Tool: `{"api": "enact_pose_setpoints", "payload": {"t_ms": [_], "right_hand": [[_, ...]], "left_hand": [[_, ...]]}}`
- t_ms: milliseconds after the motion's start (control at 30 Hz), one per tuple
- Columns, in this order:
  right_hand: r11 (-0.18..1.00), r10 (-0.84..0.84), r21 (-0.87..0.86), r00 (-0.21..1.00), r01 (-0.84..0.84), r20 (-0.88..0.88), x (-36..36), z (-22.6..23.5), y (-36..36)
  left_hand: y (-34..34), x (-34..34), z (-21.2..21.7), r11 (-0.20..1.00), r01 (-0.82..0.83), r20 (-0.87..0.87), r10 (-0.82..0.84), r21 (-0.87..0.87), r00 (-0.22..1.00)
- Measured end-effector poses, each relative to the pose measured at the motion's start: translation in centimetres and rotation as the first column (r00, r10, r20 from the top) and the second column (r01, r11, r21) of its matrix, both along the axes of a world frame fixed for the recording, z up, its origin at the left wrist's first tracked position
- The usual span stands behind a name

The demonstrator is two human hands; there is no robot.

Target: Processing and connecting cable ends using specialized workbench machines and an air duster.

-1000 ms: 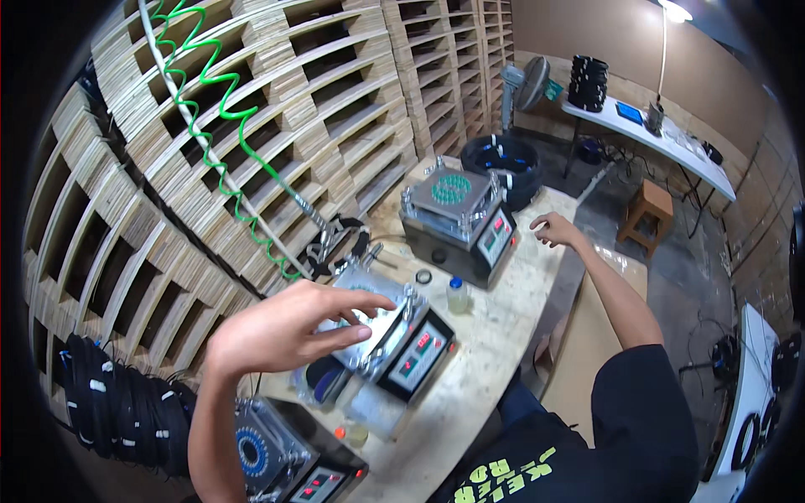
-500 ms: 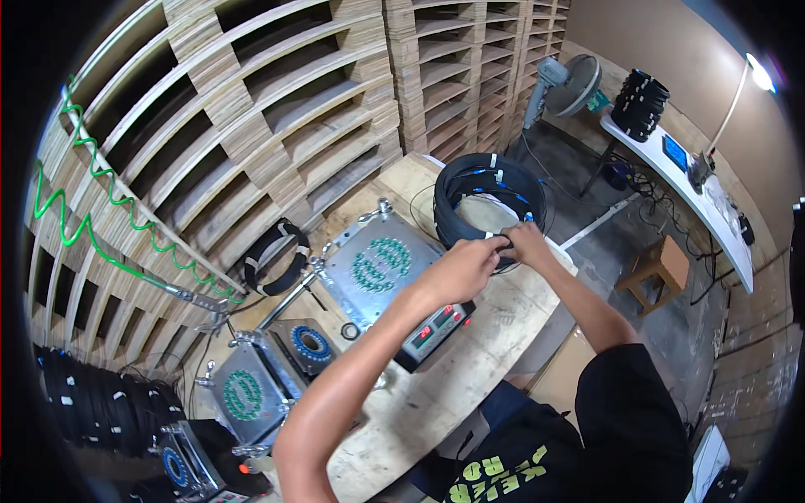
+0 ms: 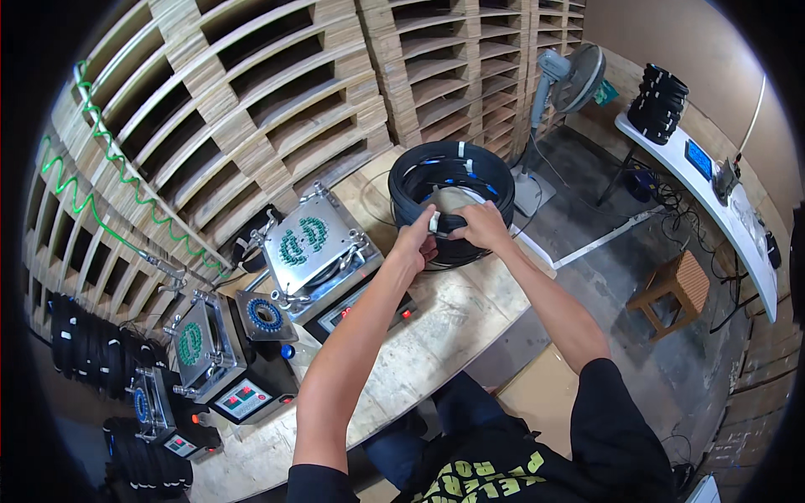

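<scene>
A tall stack of coiled black cable (image 3: 405, 205) stands on the wooden bench, with blue connector ends and white ties showing inside and along its top. At its near rim, my left hand (image 3: 417, 239) is closed round the coiled cable, the thumb beside a white tie (image 3: 433, 222). My right hand (image 3: 484, 225) grips the same near rim a little to the right, fingers curled over the cable. Part of the cable under both hands is hidden. To the left of the coils sits a metal-topped machine (image 3: 306, 239) with rings of green-tipped pins on its plate.
Further left on the bench (image 3: 453, 314) are a second machine (image 3: 197, 344) with a lit panel and a smaller one (image 3: 151, 411). Stacked pallets (image 3: 293, 101) rise behind. On the right stand a fan (image 3: 579, 80), a white table (image 3: 738, 226) and a brown stool (image 3: 675, 289).
My hands, close together before, are now apart on the near rim, with a white tie between them. The view has shifted, so the coils appear further left and the machines' front panels show more.
</scene>
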State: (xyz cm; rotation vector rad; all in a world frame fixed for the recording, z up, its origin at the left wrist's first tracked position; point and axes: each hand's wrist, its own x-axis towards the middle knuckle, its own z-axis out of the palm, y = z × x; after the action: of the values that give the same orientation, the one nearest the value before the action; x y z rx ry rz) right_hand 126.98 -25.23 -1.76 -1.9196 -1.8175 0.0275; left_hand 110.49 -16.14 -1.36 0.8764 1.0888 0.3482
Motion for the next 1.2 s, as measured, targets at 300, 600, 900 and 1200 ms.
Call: {"api": "enact_pose_setpoints", "payload": {"t_ms": [300, 600, 900, 1200], "right_hand": [[0.995, 0.095, -0.006, 0.930, -0.104, -0.356, -0.7, 8.1, -5.2], [0.792, 0.050, 0.378, 0.567, 0.479, -0.822, -3.3, 2.9, -16.0], [0.982, -0.103, -0.096, 0.034, 0.162, -0.994, -8.1, -3.4, -19.9], [0.804, -0.061, -0.276, 0.389, -0.526, -0.919, -9.2, 2.8, -19.9]], "left_hand": [[2.1, 4.6, 5.5, 0.930, -0.334, 0.307, 0.367, -0.155, 0.878], [-5.2, -0.1, 14.4, 0.886, -0.345, 0.337, 0.237, 0.310, 0.911], [-11.2, -9.6, 18.0, 0.800, -0.239, 0.406, -0.007, 0.551, 0.914], [-16.4, -16.9, 20.2, 0.650, -0.309, 0.368, 0.049, 0.694, 0.929]]}}
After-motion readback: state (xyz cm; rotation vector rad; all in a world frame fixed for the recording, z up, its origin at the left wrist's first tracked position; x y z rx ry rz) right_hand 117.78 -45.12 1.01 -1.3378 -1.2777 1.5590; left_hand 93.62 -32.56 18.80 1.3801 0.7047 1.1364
